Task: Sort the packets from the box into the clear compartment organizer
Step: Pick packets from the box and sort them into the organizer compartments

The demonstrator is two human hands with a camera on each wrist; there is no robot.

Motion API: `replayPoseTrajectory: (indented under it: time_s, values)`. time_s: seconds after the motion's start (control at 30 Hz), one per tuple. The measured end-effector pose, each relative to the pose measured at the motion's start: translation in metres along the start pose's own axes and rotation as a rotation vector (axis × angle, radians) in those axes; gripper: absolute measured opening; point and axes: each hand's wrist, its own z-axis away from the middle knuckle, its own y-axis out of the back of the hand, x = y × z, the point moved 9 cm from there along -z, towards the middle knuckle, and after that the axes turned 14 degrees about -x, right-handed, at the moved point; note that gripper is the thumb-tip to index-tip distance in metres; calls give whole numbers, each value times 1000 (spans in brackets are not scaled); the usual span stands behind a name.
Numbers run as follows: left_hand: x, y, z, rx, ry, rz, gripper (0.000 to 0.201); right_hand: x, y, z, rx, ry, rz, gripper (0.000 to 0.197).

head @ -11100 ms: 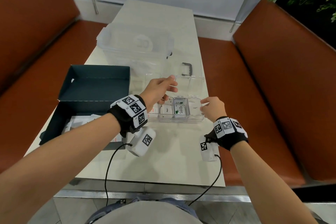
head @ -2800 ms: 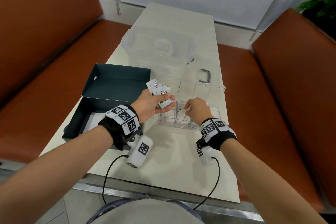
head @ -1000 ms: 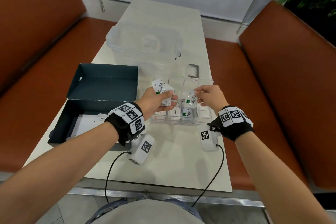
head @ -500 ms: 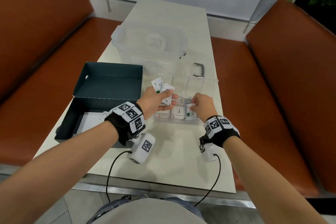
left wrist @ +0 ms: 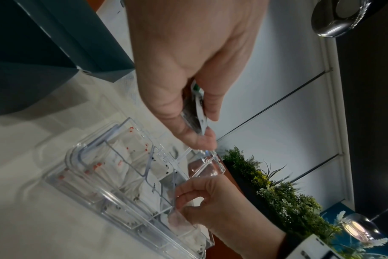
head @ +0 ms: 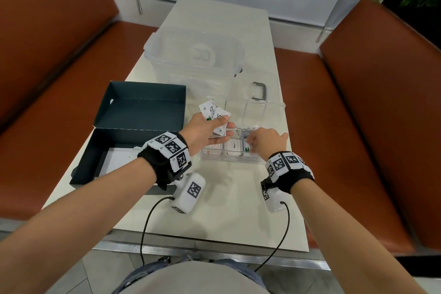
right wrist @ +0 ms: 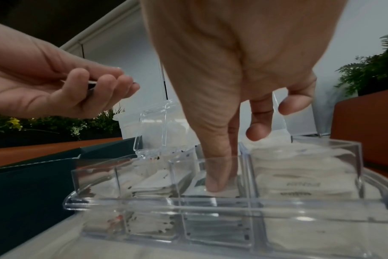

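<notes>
The clear compartment organizer sits mid-table with its lid standing up behind, and white packets lie in several cells. My left hand hovers over its left end and grips a fan of white packets, seen edge-on as packets in the left wrist view. My right hand reaches down into a front cell, where thumb and forefinger pinch a green-marked packet against the bottom. The right fingertips are inside that cell, with filled cells on both sides. The dark box lies open to the left, with white packets inside.
A large clear lidded bin stands behind the organizer, and a grey handle is beside it. Orange benches flank the narrow table. Wrist camera units and their black cables hang near the table's front edge.
My right hand carried a packet from above the organizer down into a front cell, and its fingers are now deep inside. My left hand stayed in place with its bunch of packets.
</notes>
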Motion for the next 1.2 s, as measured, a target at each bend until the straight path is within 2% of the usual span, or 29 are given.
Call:
replayPoseTrajectory:
  time_s: [0.17,0.3,0.5,0.57,0.63,0.7,0.83,0.97,1.1,1.2]
  values:
    - [-4,-5,-1,-34,59,64,17,-1,5,4,0,38,-44,27]
    - [-7,-6,2,-25,107,205,22,2,23,14,105,105,-169,26]
    - [-11,-12,6,-77,137,359,41,-8,49,30,233,291,-574,16]
    - [-13,-15,5,-83,132,381,42,-17,51,33,222,325,-683,20]
    - [-14,-18,4,-92,121,391,38,-27,45,33,146,348,-803,33]
    - [-13,-20,3,-99,101,375,28,-31,41,33,111,355,-880,37]
    - [-12,-20,2,-109,108,267,25,-23,48,35,153,350,-1021,14]
    - [-13,-18,4,-131,108,181,23,-5,56,35,152,310,-1148,10]
    - [-9,-7,4,-80,59,46,28,4,69,36,161,341,-1297,8]
    - [-7,-2,3,-46,36,1,34,9,76,34,178,349,-1285,6]
